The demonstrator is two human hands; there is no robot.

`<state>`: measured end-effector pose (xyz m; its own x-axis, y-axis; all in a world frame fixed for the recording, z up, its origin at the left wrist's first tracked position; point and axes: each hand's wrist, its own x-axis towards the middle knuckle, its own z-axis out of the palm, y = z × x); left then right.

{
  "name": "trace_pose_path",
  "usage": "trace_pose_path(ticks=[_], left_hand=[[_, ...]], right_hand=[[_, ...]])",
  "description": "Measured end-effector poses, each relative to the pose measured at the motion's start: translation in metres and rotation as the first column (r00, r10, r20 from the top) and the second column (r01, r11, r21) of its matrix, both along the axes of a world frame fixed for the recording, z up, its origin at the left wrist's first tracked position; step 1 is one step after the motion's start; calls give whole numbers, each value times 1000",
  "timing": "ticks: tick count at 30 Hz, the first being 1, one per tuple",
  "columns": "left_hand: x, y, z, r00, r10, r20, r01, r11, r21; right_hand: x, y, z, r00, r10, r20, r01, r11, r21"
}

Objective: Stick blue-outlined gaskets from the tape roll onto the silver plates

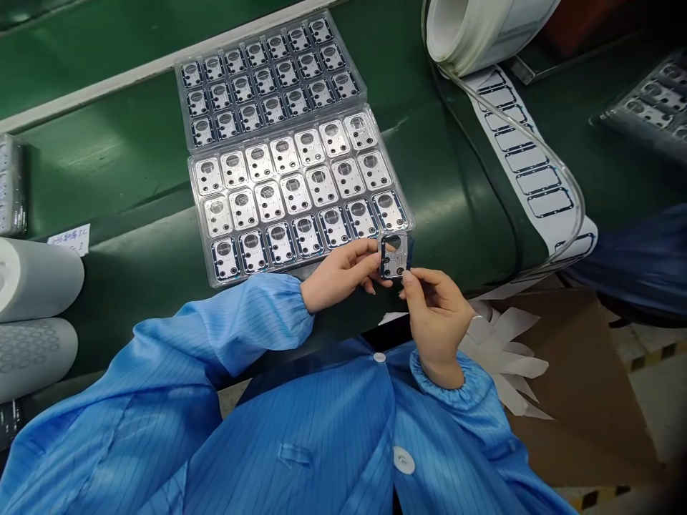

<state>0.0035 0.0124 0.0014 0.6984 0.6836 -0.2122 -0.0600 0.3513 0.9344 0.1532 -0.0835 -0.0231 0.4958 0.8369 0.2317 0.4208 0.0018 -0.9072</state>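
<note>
Between my hands is a small silver plate (394, 256) with round holes and a dark edging, held upright just off the near right corner of the front tray. My left hand (351, 270) grips its left side with thumb and fingers. My right hand (437, 307) pinches its lower right corner, where a dark blue strip shows. The front clear plastic tray (201, 247) holds rows of similar plates; those in the nearest row have dark edging, while most farther back look plain silver. A second tray (187, 132) behind it is filled with dark-edged plates.
At right, a white backing strip (515, 154) with dark frame-shaped stickers hangs from a large roll (477, 36). White paper scraps (509, 343) lie in a cardboard box (585, 400) below the table edge. White rolls (37, 279) and stacked trays (11, 186) stand at left.
</note>
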Motion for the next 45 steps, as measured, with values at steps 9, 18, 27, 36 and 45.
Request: trace_pose_path(ticks=[9,18,27,36,45], left_hand=[[0,0,3,1000,8,-11,-8,1000,-7],[-1,0,2,1000,7,1,-7,1000,-12],[-1,0,0,1000,15,8,-14,1000,-7],[-1,0,2,1000,11,-6,-11,1000,-21],[0,-1,0,1000,11,-3,-11,1000,-15]], right_hand=[[0,1,-1,1000,9,15,-9,1000,30],[2,0,-2,1000,18,8,-18,1000,9],[2,1,2,990,34,-137,-30,999,31],[1,0,1,995,36,-90,-33,999,28],[1,0,0,999,18,-29,-18,1000,11]])
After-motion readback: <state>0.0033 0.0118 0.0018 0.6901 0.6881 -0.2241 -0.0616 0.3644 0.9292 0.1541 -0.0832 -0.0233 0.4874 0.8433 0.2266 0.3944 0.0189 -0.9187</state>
